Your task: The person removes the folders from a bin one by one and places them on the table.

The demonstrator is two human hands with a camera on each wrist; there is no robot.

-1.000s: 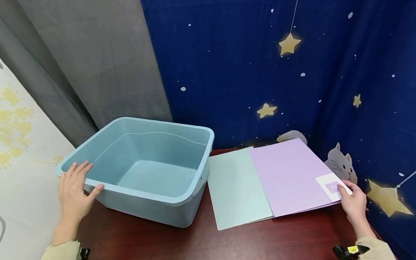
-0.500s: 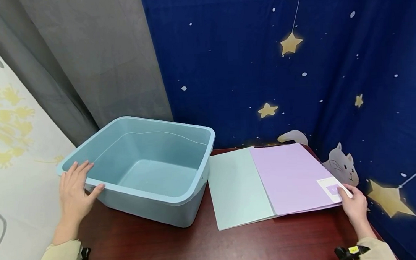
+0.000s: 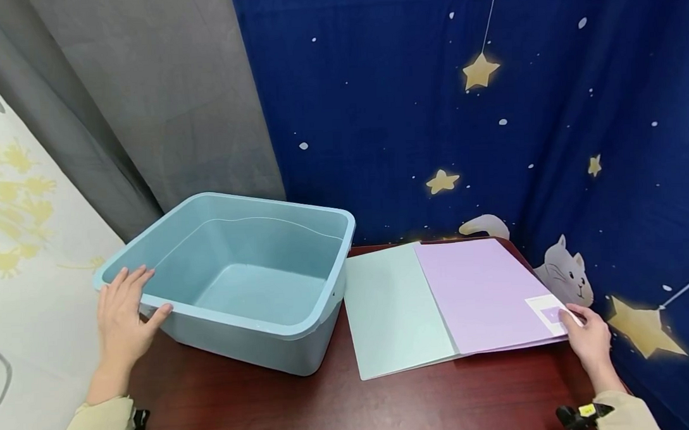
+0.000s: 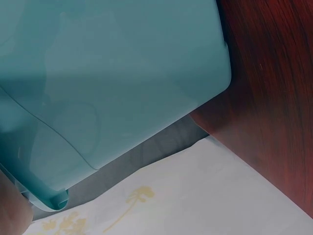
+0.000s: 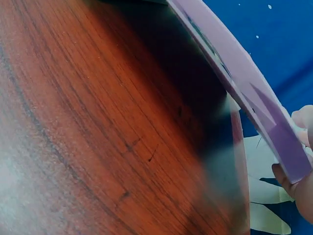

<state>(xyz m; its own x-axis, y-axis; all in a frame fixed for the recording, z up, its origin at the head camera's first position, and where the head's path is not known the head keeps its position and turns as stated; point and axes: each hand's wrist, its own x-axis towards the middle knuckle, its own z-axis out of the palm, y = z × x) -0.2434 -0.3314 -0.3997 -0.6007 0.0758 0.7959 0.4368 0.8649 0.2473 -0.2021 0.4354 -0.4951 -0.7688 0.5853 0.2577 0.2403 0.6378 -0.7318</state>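
Observation:
In the head view my right hand (image 3: 589, 338) pinches the near right corner of a lilac folder (image 3: 484, 299), thumb on top over its white label (image 3: 547, 312). The right wrist view shows this folder (image 5: 244, 78) raised above the table at that corner, its layers slightly parted. Its left part overlaps a pale mint folder (image 3: 396, 321) lying flat on the table. At the left, my left hand (image 3: 122, 311) rests on the near left corner of a blue-green plastic tub (image 3: 252, 354), fingers extended over the rim and thumb along the front. Nothing lies inside the tub.
The dark red wooden table (image 3: 385, 406) runs under the tub and folders. A navy curtain with stars (image 3: 375, 112) hangs behind and at the right, a grey curtain (image 3: 158, 101) behind the tub, and white patterned cloth (image 3: 35, 327) at the left.
The lilac folder's far edge has sunk a little toward the table, and its left edge has slid slightly right, baring more of the mint folder. My left hand has stayed on the tub.

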